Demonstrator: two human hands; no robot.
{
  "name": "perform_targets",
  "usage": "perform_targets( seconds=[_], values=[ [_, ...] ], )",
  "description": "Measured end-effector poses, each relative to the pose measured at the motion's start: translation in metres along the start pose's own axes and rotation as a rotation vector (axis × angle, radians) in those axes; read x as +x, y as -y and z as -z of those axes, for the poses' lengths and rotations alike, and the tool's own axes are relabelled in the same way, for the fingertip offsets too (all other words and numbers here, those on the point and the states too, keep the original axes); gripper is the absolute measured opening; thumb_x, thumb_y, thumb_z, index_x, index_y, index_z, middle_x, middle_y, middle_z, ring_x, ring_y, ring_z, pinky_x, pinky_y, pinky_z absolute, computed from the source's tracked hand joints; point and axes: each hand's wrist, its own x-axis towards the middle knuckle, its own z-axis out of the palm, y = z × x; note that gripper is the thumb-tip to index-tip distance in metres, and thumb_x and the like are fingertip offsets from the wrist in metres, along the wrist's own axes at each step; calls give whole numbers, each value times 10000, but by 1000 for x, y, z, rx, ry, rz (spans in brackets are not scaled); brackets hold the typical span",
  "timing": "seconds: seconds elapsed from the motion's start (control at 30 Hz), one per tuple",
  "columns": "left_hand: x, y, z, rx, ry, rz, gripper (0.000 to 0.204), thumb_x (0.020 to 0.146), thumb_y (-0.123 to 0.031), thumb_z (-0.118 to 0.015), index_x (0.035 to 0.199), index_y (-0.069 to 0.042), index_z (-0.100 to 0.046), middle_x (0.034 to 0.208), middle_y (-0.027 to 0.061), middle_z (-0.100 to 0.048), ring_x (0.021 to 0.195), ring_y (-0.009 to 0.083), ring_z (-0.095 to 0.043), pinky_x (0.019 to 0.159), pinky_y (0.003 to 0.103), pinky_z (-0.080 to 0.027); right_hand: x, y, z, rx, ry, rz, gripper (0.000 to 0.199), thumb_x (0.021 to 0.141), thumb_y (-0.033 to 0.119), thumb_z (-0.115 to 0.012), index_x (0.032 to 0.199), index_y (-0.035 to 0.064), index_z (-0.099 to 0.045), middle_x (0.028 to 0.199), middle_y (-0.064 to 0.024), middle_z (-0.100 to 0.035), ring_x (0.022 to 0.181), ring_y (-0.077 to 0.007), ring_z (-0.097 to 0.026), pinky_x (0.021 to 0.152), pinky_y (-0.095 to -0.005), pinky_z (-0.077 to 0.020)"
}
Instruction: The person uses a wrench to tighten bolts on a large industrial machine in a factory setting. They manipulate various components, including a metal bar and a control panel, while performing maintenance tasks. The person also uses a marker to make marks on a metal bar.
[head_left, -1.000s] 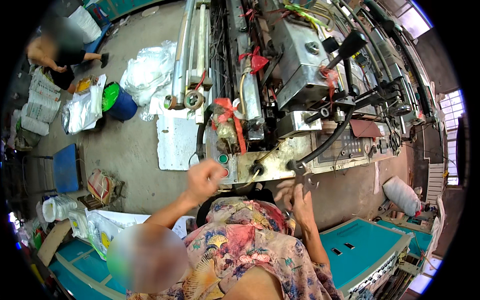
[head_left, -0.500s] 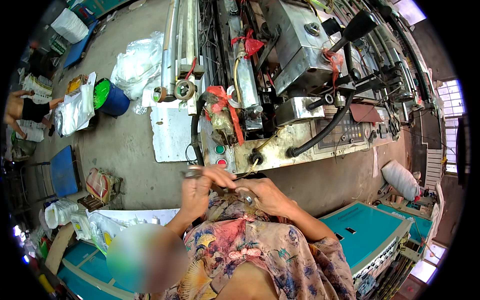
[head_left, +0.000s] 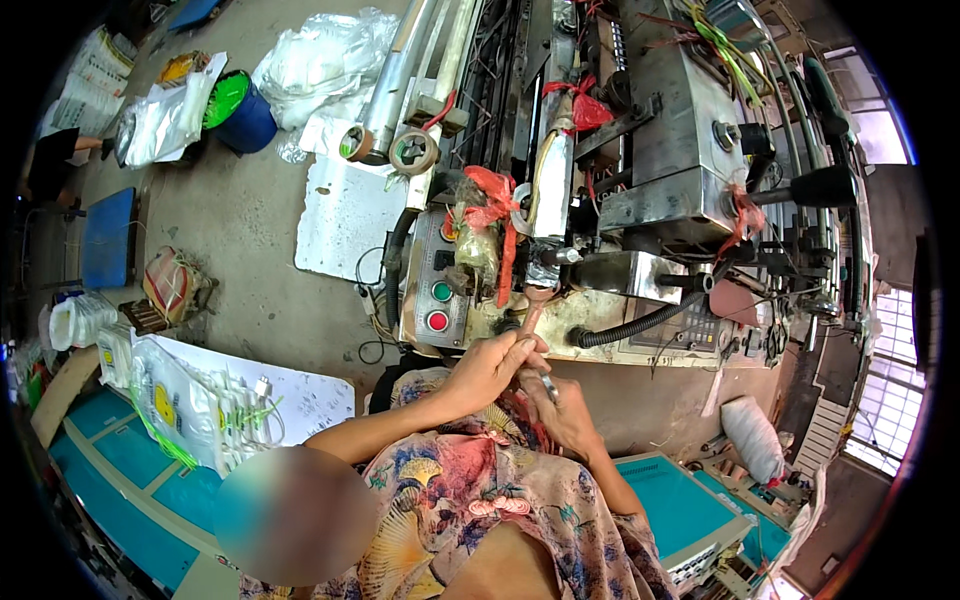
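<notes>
We pinch a small metal piece [head_left: 548, 385] between left hand [head_left: 490, 365] and right hand [head_left: 562, 412], fingers pressed together, held close before the control panel [head_left: 437, 290]. Loose grip risks dropping it (floor clutter below). Black hose [head_left: 640, 322] and red ties [head_left: 497, 215] crowd the machine; packets [head_left: 190, 400] lie left.

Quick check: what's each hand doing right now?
Left hand: closed on a thin rod.
Right hand: closed, holding a small metal piece.
</notes>
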Motion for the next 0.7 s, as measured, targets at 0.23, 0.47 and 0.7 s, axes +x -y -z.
perform_targets(
  seconds=[0.23, 0.47, 0.7],
  values=[
    [23, 0, 0, 325, -274, -18, 259, 1041, -206, -402, 1171, 1, -490, 592, 27, -510, 511, 136, -561, 433, 282, -445, -27, -11, 30, -71, -16, 121, 182, 914, -56, -475, 975, -10, -640, 767, -98, -668, 626, -159, -614, 568, -327, -476],
    [68, 1, -2, -157, -52, 164, 266, 1049, -220, -334, 933, -33, -482, 614, 57, -541, 506, 161, -569, 551, 345, -472, -32, 1, 67, -61, -153, 175, 261, 980, 105, -441, 806, 7, -609, 583, 19, -486, 520, -46, -355, 476, -245, -319],
    [65, 37, -4, 511, -168, -172, 295, 1033, -270, -406, 1001, 2, -514, 642, 110, -585, 525, 237, -606, 579, 367, -496, -44, 11, 114, -35, -186, 214, 225, 959, 60, -493, 847, 23, -685, 652, -41, -578, 524, -91, -405, 496, -266, -350]
  ],
)
